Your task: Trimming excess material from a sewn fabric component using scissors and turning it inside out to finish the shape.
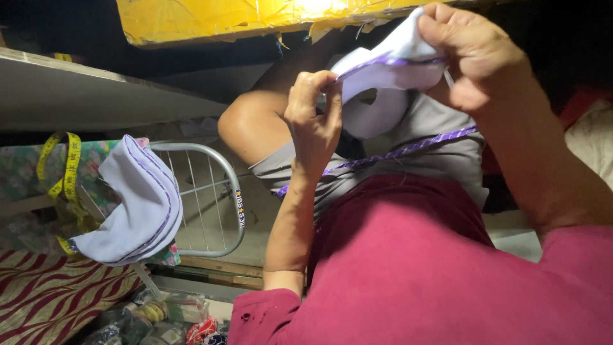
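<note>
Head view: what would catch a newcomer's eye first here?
Both hands, the left hand and the right hand, pinch a pale lilac fabric piece with purple trim, held up top centre. A stack of similar pieces hangs on a metal rack at left, beside a yellow tape measure.

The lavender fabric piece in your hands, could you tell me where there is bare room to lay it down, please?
Bare room: the grey ledge up left, and the lap. The wire rack already carries stacked fabric pieces and a tape measure; the floor corner below is cluttered.
</note>
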